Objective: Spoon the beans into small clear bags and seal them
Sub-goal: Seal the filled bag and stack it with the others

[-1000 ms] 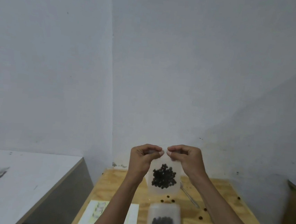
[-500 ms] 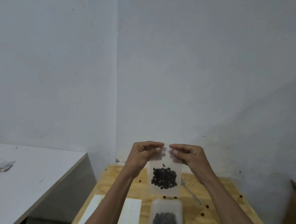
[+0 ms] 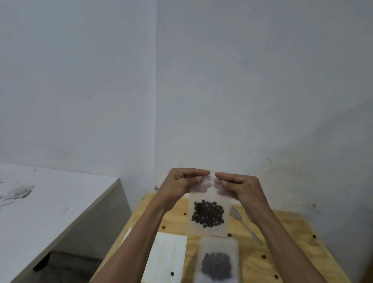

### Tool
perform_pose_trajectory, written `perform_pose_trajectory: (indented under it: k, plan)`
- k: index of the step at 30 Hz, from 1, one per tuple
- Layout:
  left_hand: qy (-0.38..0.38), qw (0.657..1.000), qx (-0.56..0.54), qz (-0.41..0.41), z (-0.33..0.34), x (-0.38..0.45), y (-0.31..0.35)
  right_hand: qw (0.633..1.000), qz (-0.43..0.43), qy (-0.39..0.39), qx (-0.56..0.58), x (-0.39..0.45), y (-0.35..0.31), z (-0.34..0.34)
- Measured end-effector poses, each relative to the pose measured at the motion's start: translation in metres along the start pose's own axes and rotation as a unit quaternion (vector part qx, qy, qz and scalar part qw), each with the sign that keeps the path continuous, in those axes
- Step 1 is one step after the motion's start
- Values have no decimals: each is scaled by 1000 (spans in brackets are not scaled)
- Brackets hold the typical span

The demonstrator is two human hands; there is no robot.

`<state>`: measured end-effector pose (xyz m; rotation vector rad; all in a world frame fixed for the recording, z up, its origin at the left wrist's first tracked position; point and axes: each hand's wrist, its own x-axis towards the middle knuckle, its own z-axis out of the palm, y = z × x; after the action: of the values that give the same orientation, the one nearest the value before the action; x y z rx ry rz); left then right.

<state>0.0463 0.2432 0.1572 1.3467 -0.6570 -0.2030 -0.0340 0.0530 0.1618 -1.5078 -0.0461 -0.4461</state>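
Two hands hold one clear bag (image 3: 208, 212) upright above the desk (image 3: 259, 274). The left hand (image 3: 180, 184) and right hand (image 3: 242, 187) pinch its top edge, fingers (image 3: 200, 179) curled on it. Dark beans (image 3: 207, 214) fill its lower half. A second filled bag (image 3: 217, 265) lies on the desk below, a spoon (image 3: 244, 225) to the right.

We've only got one view here, a wide-angle head cam looking forward and a bit down. It's pitched high enough that the grey wall corner (image 3: 154, 115) fills most of the frame, with the plywood table (image 3: 267, 258) squeezed into the bottom. Both forearms run in from the bottom edge, so we're close. The white table (image 3: 26, 205) sits at the left edge.
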Motion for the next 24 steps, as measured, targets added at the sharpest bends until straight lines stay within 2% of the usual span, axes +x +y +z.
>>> perform_pose_trajectory:
  k: [5,9,13,16,20,22,24]
  plan:
    - [-2,1000,-18,-10,-24,-7,-2,1000,-8,-30,2,0,15,19]
    - [17,1000,-24,-5,-47,-16,-3,998,-26,-33,-45,5,21,45]
    - [144,989,-16,-25,-83,-25,-13,998,-39,-13,-56,11,29,61]
    - [221,965,103,-101,-121,-31,-42,997,-45,13,-61,15,38,66]
    - [218,887,348,-213,-153,-44,-93,996,-41,40,-73,19,53,72]
    - [209,855,407,-243,-158,-48,-112,995,-38,52,-77,20,62,74]
    - [205,840,431,-260,-159,-48,-127,994,-37,61,-82,22,69,74]
